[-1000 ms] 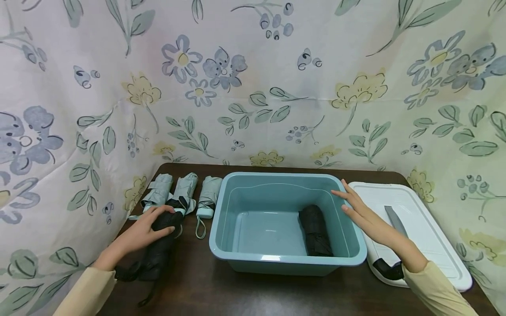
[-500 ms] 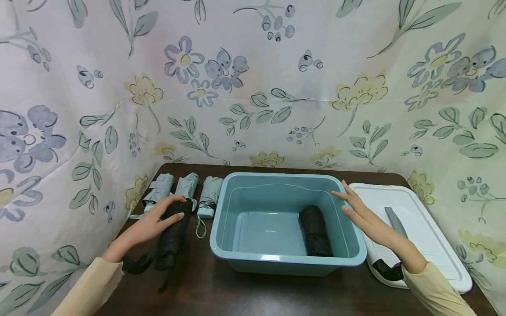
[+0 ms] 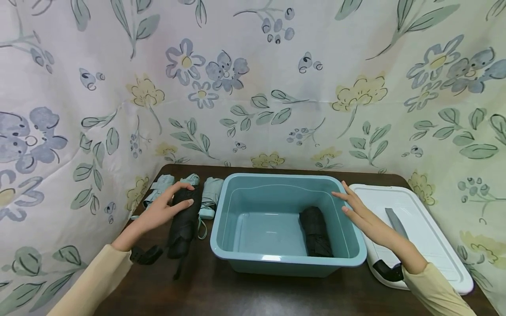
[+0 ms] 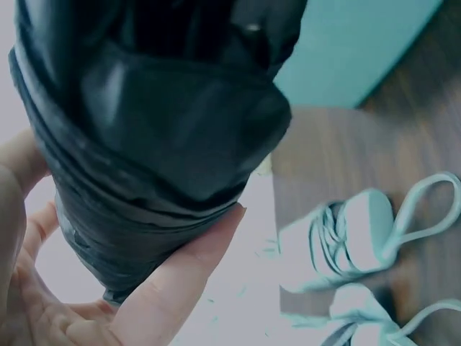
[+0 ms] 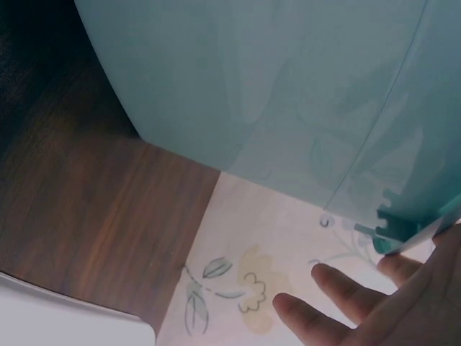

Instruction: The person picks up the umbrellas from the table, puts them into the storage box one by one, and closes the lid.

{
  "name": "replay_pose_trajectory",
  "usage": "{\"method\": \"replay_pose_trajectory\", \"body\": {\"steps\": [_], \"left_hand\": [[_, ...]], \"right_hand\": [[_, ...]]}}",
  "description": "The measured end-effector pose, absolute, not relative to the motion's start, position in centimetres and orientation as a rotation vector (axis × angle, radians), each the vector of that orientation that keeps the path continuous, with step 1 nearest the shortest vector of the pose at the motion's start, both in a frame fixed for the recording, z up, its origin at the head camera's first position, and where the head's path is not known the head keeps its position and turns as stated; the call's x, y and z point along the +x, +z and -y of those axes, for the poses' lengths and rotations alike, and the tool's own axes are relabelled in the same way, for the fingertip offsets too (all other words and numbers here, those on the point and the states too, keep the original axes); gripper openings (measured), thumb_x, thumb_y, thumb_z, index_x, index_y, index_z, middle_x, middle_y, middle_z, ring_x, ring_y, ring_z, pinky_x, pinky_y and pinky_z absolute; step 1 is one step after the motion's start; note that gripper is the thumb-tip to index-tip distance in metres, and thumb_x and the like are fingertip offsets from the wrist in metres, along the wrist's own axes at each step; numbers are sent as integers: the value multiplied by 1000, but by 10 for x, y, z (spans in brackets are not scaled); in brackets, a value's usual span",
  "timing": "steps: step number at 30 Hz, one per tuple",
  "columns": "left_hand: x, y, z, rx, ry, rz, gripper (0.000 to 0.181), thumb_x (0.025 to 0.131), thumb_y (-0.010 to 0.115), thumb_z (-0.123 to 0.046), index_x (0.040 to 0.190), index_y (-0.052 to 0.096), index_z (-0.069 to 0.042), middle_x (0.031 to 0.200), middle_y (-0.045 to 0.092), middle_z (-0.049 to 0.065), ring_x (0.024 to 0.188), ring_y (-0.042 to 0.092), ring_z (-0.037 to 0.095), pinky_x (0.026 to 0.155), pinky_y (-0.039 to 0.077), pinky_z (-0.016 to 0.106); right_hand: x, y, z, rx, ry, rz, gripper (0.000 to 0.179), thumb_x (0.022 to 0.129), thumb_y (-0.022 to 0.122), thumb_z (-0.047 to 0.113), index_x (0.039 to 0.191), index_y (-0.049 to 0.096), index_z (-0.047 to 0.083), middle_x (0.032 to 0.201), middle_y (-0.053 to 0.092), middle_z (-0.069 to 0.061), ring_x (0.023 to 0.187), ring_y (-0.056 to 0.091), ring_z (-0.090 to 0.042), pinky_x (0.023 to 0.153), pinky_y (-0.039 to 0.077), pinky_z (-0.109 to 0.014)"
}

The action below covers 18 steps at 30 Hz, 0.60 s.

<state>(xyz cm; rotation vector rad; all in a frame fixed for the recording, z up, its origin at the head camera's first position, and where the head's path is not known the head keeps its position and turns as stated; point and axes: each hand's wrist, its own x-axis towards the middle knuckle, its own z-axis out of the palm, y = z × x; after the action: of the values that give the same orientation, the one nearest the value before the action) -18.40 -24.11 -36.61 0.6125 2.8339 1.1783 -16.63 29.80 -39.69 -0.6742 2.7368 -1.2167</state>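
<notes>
My left hand (image 3: 164, 210) grips a black folded umbrella (image 3: 183, 230) at its upper part, thumb on one side and fingers on the other. In the left wrist view its dark fabric (image 4: 158, 137) fills much of the picture, thumb pressed along it. Behind it lie several pale green folded umbrellas, the rightmost (image 3: 212, 195) with a wrist loop. A second black folded umbrella (image 3: 315, 230) lies inside the blue-green plastic bin (image 3: 276, 254), towards its right side. My right hand (image 3: 365, 217) rests at the bin's right rim with fingers extended.
A white lid (image 3: 427, 232) lies right of the bin, under my right forearm, with a narrow grey strip (image 3: 395, 220) on it. A floral cloth (image 3: 276, 87) hangs behind and beside the dark wooden table (image 3: 261, 298).
My left hand has moved up and to the right with the black umbrella, now in front of the pale umbrellas and nearer the bin. The right hand has stayed at the rim.
</notes>
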Motion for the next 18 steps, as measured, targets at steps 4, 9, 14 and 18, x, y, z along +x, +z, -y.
{"method": "replay_pose_trajectory", "body": {"steps": [4,9,14,18], "left_hand": [[-188,-358,235,600,1217,-2795,36,95,52,-34,128,43,-24,121,48,13,49,39,17,48,38,30],[-191,-349,228,565,1333,-2668,38,95,51,-34,129,40,-22,127,42,17,59,52,19,57,49,34],[-195,-338,217,513,1481,-2539,37,95,50,-37,128,38,-24,143,23,15,83,60,29,64,52,40],[-198,-331,207,488,1529,-2509,38,95,50,-39,129,37,-25,137,28,15,86,57,33,62,52,42]], "right_hand": [[-165,-398,-298,-675,-1222,-2734,48,100,37,20,147,26,23,156,-11,0,140,-6,-41,88,11,-79],[-165,-399,-297,-676,-1218,-2728,48,100,37,20,147,26,24,156,-11,1,140,-7,-41,88,11,-79],[-165,-398,-297,-662,-1209,-2738,48,100,37,20,146,26,25,156,-11,-1,140,-6,-41,88,11,-79],[-165,-397,-297,-654,-1211,-2741,48,100,37,21,147,25,24,156,-11,-3,140,-6,-42,87,11,-80]]}}
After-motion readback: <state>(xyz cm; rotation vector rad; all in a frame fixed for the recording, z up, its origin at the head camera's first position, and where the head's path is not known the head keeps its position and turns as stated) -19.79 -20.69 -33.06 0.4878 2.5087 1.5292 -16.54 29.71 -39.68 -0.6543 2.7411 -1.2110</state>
